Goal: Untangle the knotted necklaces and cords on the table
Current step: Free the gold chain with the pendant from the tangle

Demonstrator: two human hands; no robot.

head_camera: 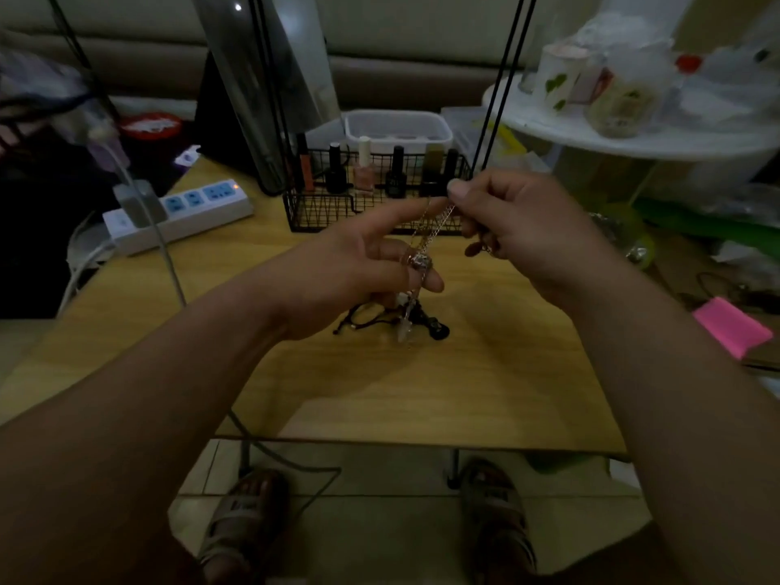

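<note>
Our left hand (363, 268) holds its forefinger out straight, while the thumb and curled middle fingers pinch the thin silvery metal chains (439, 223) at a beaded charm (418, 260). The chains rise taut to our right hand (519, 234), which pinches them between thumb and forefinger. Dark knotted cords (426, 320) lie below on the light wooden table (464, 373).

The right hand (519, 230) pinches thin chains (441, 221) up high; the left hand (354, 268) holds them lower. Dark cords (371, 318) lie on the bench (422, 394).

table (422, 394) tan woodgrain | cords (437, 330) black | basket (320, 209) black | power strip (219, 209) white
</note>
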